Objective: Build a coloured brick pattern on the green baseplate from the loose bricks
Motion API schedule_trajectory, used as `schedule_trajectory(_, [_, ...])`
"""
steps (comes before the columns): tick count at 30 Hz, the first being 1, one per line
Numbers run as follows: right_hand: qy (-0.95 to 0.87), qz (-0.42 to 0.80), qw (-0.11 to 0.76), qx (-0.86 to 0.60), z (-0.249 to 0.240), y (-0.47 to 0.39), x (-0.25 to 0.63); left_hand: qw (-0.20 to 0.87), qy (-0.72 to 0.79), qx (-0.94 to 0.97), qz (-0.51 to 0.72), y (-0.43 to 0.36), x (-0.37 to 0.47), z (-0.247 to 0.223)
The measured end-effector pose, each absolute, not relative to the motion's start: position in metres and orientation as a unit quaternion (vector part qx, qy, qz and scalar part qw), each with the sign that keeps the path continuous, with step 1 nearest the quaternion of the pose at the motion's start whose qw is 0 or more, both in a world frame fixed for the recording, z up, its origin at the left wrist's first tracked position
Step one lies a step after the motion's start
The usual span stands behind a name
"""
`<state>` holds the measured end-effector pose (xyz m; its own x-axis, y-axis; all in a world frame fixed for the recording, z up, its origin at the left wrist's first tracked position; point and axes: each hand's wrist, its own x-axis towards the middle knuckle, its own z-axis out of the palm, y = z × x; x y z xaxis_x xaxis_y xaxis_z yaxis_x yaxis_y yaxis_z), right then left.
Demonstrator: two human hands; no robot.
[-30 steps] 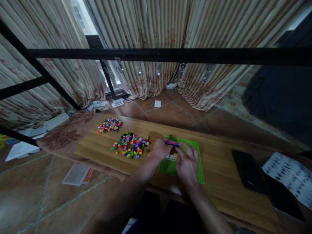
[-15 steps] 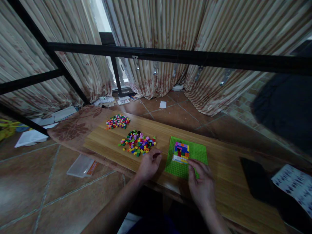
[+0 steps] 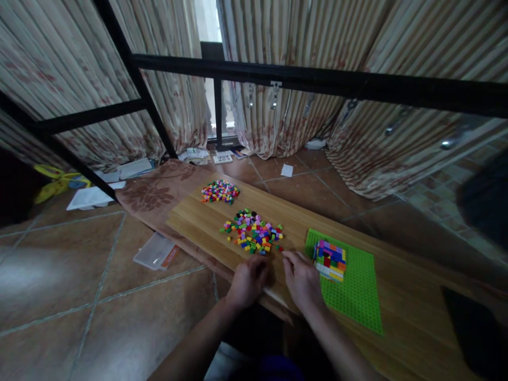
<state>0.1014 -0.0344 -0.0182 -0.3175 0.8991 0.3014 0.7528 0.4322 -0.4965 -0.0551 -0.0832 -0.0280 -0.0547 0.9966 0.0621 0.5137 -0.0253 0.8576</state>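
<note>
My left hand (image 3: 249, 279) is curled at the near edge of a loose pile of coloured toy bricks (image 3: 254, 233); whatever its fingers hold is hidden. To its right, my right hand (image 3: 304, 280) has thumb and fingers drawn together, pointing left. A small red and green brick (image 3: 280, 247) lies just beyond its fingertips, and I cannot make out anything in its grip. Beside that hand is a green studded baseplate (image 3: 353, 296). On the baseplate stands a low block of multicoloured bricks (image 3: 330, 260), built in layers, with white and yellow bricks along its near side.
A second pile of smaller bricks (image 3: 220, 191) sits farther back on the wooden tabletop (image 3: 190, 217). A black flat object (image 3: 472, 328) lies at the right. On the tiled floor rests a clear plastic box (image 3: 155, 251). Black metal bars (image 3: 309, 75) cross before the curtains.
My right hand has left the brick block and moved left, close to the loose pile and my left hand. The camera view has turned left, so the table appears shifted right.
</note>
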Motion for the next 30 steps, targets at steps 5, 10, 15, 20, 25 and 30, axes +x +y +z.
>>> schedule_trajectory(5, [-0.792, 0.108, 0.244, -0.549, -0.021, -0.007, 0.088, 0.332, 0.607, 0.615, 0.378, -0.081, -0.058, -0.031])
schedule_trajectory(10, [-0.81, 0.08, 0.215, -0.54, -0.024, 0.02, 0.079, 0.349, 0.614, 0.6, 0.377, -0.08, -0.058, -0.029])
schedule_trajectory(15, [-0.83, 0.084, 0.206, -0.511, -0.026, 0.03, 0.075, 0.363, 0.613, 0.586, 0.386, -0.08, -0.058, -0.024])
schedule_trajectory(20, [-0.827, 0.101, 0.23, -0.503, -0.029, 0.017, 0.092, 0.367, 0.61, 0.589, 0.382, -0.08, -0.058, -0.022])
schedule_trajectory(25, [-0.812, 0.097, 0.242, -0.522, -0.025, 0.019, 0.092, 0.375, 0.607, 0.591, 0.377, -0.079, -0.059, -0.023])
schedule_trajectory(30, [-0.813, 0.068, 0.195, -0.545, -0.021, 0.042, 0.07, 0.383, 0.604, 0.584, 0.385, -0.079, -0.06, -0.023])
